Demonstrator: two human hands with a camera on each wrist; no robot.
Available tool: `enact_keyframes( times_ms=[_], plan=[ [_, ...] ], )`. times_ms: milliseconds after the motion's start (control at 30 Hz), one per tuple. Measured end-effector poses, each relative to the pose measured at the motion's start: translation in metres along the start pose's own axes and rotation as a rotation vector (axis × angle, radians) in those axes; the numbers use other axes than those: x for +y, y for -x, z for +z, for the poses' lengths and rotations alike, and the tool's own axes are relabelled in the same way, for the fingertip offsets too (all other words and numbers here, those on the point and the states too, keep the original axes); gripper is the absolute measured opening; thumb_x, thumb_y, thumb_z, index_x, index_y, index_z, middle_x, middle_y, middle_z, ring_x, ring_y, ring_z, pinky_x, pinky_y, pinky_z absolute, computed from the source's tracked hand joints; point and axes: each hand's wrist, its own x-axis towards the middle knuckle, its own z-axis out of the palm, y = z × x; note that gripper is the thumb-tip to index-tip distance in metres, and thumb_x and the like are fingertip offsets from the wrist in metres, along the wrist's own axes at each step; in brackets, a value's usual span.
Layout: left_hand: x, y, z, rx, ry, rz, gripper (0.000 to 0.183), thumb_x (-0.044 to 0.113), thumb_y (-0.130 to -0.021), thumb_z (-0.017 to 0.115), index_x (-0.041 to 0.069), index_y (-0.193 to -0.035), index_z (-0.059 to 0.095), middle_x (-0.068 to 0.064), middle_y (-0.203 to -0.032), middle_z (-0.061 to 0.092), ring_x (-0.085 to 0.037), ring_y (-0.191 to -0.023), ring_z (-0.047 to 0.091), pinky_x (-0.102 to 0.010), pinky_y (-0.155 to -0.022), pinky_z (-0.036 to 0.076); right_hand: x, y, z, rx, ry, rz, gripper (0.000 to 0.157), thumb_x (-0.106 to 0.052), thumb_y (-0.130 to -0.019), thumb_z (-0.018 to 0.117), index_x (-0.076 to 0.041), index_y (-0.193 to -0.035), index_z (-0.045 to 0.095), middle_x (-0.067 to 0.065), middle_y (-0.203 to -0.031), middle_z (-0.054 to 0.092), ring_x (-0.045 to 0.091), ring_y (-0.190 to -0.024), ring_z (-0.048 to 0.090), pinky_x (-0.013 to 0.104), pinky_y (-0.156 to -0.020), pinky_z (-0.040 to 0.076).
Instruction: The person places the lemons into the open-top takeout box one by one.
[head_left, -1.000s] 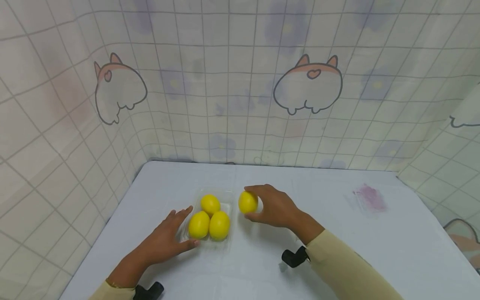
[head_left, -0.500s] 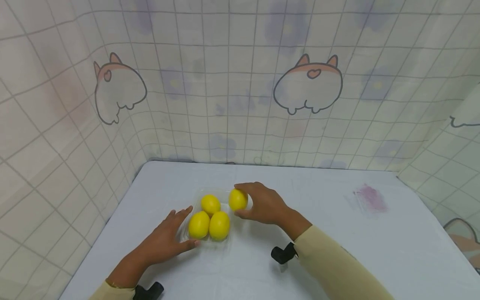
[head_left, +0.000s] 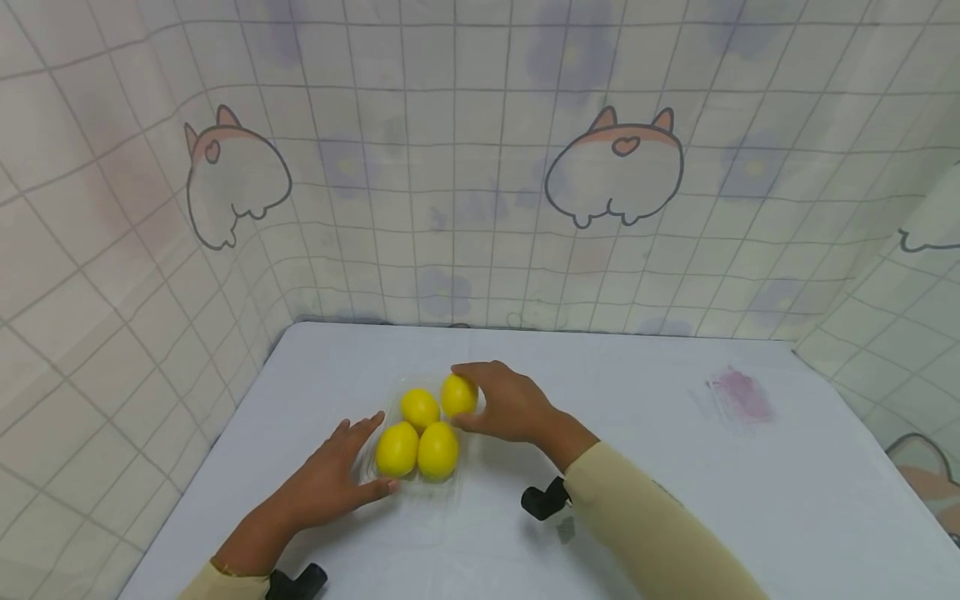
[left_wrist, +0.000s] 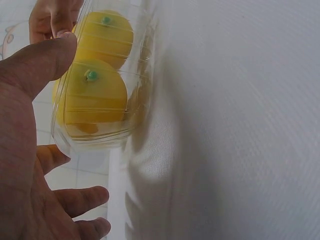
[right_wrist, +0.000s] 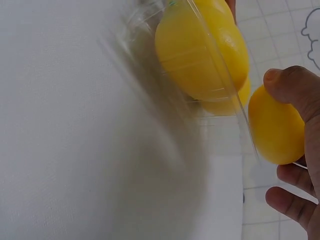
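A clear plastic container (left_wrist: 102, 142) stands on the white table with three yellow lemons in it. In the head view two lemons (head_left: 438, 451) lie at its near side and one lemon (head_left: 420, 409) behind them. My right hand (head_left: 512, 406) pinches another lemon (head_left: 458, 396) between thumb and fingers, over the back right part of the container. The right wrist view puts this lemon (right_wrist: 276, 126) at the level of the rim, above a gap inside. My left hand (head_left: 330, 482) is spread around the container's left side, its thumb near the front rim; firm contact cannot be told.
A flat pinkish patch (head_left: 741, 395) lies at the right of the white table (head_left: 660, 442). Patterned cloth walls (head_left: 480, 200) rise behind the table and at both sides. A black wrist mount (head_left: 545, 500) hangs below the right sleeve.
My right hand has carried its lemon leftward, from beside the container to over its back right part. The left hand and the other lemons have stayed in place.
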Motion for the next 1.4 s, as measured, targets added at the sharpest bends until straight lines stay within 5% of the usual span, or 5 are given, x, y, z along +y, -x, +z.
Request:
enact_keyframes(
  times_ms=[533,1100,1400],
  plan=[
    [-0.001,0.0,0.0,0.012,0.006,0.017,0.103,0.07,-0.083,0.072,0.022,-0.163,0.029,-0.021,-0.164,0.03,-0.051,-0.15,0.018,-0.078,-0.106,0.027,-0.007,-0.006,0.01,0.006,0.057,-0.035,0.044,-0.042,-0.104,0.059,-0.024,-0.145,0.059,-0.004,-0.151,0.053,0.019,-0.14,0.046,0.045,-0.112,0.042],
    [0.0,0.0,-0.001,0.022,-0.006,0.026,0.102,0.069,-0.083,0.072,0.021,-0.163,0.029,-0.018,-0.163,0.032,-0.05,-0.151,0.017,-0.077,-0.108,0.027,-0.008,-0.006,0.018,0.058,0.032,-0.026,0.047,-0.04,-0.098,0.071,-0.022,-0.141,0.063,-0.003,-0.145,0.058,0.021,-0.137,0.048,0.043,-0.114,0.04],
    [0.003,0.0,-0.002,0.002,0.001,-0.017,0.105,0.07,-0.082,0.073,0.022,-0.164,0.028,-0.02,-0.164,0.029,-0.051,-0.15,0.017,-0.077,-0.108,0.026,-0.005,-0.003,0.027,0.011,0.054,0.016,0.049,-0.045,-0.095,0.073,-0.023,-0.138,0.065,-0.008,-0.135,0.064,0.016,-0.129,0.05,0.037,-0.107,0.047]
  ],
)
